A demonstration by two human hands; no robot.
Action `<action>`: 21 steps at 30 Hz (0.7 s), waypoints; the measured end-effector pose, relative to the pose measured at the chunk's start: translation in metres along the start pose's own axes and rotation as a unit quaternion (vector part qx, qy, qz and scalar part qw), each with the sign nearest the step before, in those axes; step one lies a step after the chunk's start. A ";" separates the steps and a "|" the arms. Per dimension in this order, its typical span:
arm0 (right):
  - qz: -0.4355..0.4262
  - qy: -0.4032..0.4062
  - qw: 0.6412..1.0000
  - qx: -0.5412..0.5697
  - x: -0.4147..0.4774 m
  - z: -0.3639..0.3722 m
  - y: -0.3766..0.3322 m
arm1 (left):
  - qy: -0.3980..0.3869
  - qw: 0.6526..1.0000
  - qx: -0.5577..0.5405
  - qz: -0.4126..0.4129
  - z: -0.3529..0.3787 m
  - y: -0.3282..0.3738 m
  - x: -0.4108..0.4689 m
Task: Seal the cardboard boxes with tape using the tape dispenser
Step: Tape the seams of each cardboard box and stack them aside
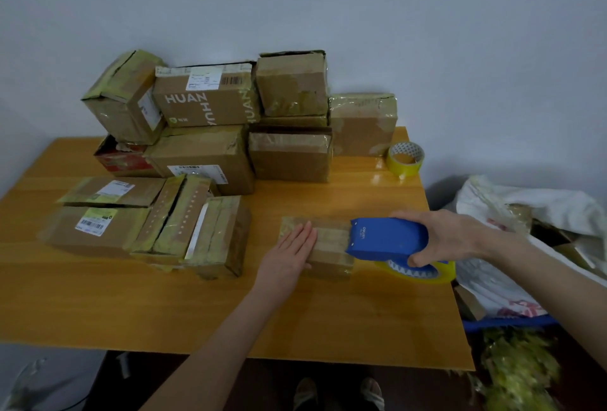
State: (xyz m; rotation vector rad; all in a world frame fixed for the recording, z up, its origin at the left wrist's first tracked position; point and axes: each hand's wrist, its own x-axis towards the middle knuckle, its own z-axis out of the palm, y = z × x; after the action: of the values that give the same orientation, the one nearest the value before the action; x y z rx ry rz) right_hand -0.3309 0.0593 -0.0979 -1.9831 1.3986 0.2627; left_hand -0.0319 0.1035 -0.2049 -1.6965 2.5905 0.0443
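Observation:
A small flat cardboard box (pixel 328 246) lies on the wooden table (pixel 197 305), right of centre. My left hand (pixel 289 253) presses flat on its left half, fingers straight. My right hand (pixel 450 236) grips a blue tape dispenser (pixel 387 239) whose front edge sits on the box's right end. The yellowish tape roll (pixel 423 271) shows under the dispenser, over the table's right edge.
Several taped cardboard boxes (pixel 289 154) are stacked at the back against the wall, and more boxes (pixel 147 223) lie at the left. A spare yellow tape roll (pixel 404 160) stands at the back right corner. White bags (pixel 512 213) and scrap tape sit right of the table.

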 end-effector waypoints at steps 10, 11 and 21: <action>-0.009 0.057 0.995 -0.079 0.020 0.031 -0.004 | -0.032 0.999 -0.006 -0.017 -0.020 0.009 0.004; -0.010 0.053 0.995 -0.081 0.021 0.032 -0.004 | -0.025 1.000 -0.003 -0.005 -0.018 0.018 0.004; -0.001 0.046 0.999 -0.007 0.012 0.036 0.004 | -0.009 0.999 -0.033 0.005 0.003 0.021 0.008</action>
State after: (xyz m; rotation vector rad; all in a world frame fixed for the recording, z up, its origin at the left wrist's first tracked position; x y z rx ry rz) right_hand -0.3221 0.0723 -0.1333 -2.0305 1.4549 0.1820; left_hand -0.0546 0.1046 -0.2078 -1.6960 2.6132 0.1466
